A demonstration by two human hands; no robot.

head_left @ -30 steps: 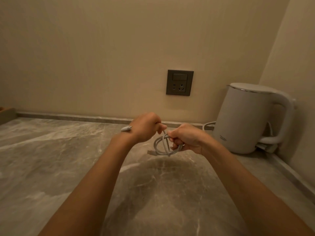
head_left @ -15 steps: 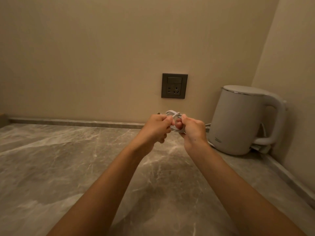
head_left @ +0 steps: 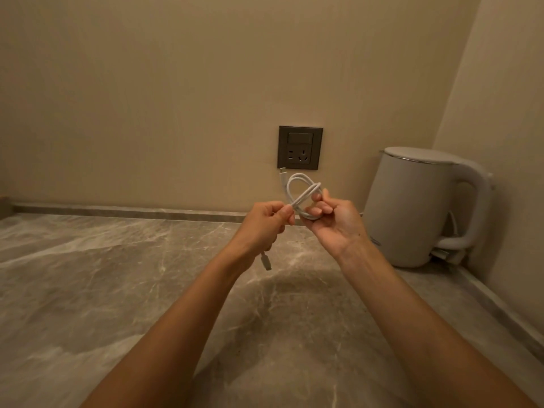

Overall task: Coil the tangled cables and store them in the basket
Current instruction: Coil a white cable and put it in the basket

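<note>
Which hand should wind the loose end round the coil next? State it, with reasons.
Left, probably. The left hand pinches the cable with its plug end dangling below; the right hand is busy holding its loops.

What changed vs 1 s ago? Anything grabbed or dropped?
The white cable loops, hanging under the right hand a second ago, now stand above both hands. A plug end now dangles below the left hand; earlier one stuck out beside it. Nothing let go: both hands still grip the cable. The kettle and socket stayed put.
</note>
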